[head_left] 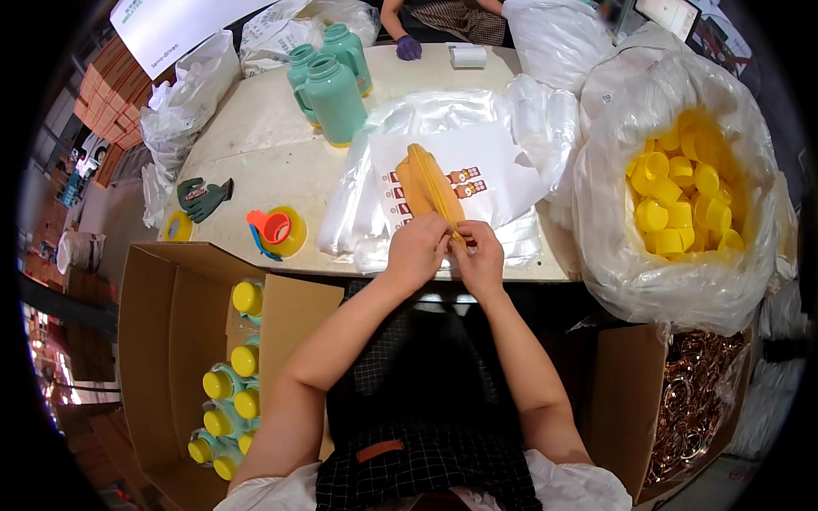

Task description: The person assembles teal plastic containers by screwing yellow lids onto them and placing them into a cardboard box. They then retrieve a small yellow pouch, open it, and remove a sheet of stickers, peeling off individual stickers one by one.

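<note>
Near the table's front edge, my left hand [417, 251] and my right hand [479, 258] meet with fingers closed. They pinch the near end of a long, folded orange-yellow cloth piece [423, 181], whose exact kind I cannot make out. Its far end points away from me. Beneath it lies a white sheet with printed brown cartoon stickers [467, 181], on top of a stack of clear plastic bags [345, 209]. What the fingertips hold at the cloth's end is partly hidden.
Mint-green bottles [334, 100] stand at the back left. A glove [204, 200], a tape roll [178, 227] and a red cup-like piece [274, 227] lie left. Yellow caps [682, 204] fill a bag at right. Boxes hold yellow-capped bottles [217, 385] and copper-coloured rings [694, 392]. Opposite is another person's gloved hand [409, 48].
</note>
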### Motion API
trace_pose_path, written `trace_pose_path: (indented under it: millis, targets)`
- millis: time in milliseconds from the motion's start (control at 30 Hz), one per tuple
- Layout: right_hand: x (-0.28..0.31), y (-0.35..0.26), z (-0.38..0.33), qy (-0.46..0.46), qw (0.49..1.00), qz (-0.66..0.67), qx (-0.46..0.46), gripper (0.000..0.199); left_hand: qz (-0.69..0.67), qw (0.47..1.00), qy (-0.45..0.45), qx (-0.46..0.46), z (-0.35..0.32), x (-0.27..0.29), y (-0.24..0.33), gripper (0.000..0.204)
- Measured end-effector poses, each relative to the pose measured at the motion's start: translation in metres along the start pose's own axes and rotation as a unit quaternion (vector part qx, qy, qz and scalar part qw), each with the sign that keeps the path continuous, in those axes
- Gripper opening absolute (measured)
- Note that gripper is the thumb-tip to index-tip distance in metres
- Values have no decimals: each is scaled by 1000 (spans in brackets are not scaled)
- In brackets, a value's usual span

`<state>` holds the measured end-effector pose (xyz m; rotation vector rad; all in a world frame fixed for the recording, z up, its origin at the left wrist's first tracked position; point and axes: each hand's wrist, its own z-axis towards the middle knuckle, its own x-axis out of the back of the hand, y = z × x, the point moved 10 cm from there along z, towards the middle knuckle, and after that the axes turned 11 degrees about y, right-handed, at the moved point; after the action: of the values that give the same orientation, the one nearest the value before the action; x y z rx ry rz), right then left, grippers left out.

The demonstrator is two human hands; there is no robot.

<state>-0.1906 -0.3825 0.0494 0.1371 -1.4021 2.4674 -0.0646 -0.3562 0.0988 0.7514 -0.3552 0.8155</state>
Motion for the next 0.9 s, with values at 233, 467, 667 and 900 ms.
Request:
trace_pose_path:
  millis: [233, 467, 667, 900]
  targets:
    - [11, 2, 12, -64, 998, -6, -14, 18, 99, 994, -12, -51, 79, 16, -48, 6]
    - [16, -1, 21, -24, 993, -115, -29, 18, 71, 983, 28, -169, 66, 19, -21, 28]
    - [11, 16, 38, 27, 986, -132, -95, 18, 122, 976, -140, -110, 11, 9, -25, 26]
    - [11, 8, 38, 63, 990, -92, -81, 16, 166, 966, -107, -168, 21, 10, -14, 31]
